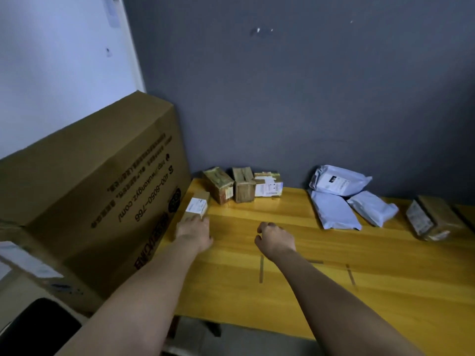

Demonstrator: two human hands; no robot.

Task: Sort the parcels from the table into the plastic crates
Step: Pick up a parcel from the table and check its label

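A small cardboard parcel with a white label (196,205) lies at the left edge of the yellow wooden table (334,273). My left hand (193,231) rests on its near end, fingers curled over it. My right hand (276,240) hovers over the bare table to the right, fingers loosely curled, holding nothing. Three taped cardboard parcels (243,185) stand in a row by the back wall. Three grey-white poly mailer bags (341,196) lie further right. Another brown labelled parcel (431,220) sits at the far right. No plastic crate is in view.
A big cardboard carton (97,196) leans against the table's left side, close to my left hand. A dark grey wall (308,98) runs behind the table. Strips of tape (261,269) mark the tabletop near the front.
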